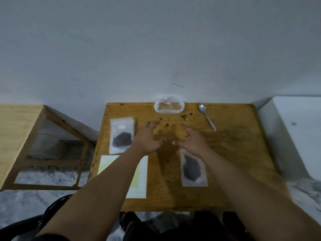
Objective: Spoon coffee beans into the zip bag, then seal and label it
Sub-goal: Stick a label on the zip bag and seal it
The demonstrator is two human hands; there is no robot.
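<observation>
— Zip bag with the label [122, 134]: where?
— By the worktop's [234, 153] left edge; the second zip bag [193, 169] lies toward the near-right, beans in both.
— Hands?
— Left hand [147, 138] and right hand [192, 140] hover mid-worktop, fingers spread, grasping nothing.

A plastic bag [169, 106] lies at the far edge of the table [243, 153], with the spoon [207, 117] to its right and loose coffee beans [184, 117] scattered just before them. One filled zip bag [121, 136] lies at the left, with a label sheet [139, 176] behind it, nearer the person. A second filled zip bag [192, 168] lies right of centre, partly under a forearm [225, 167].
</observation>
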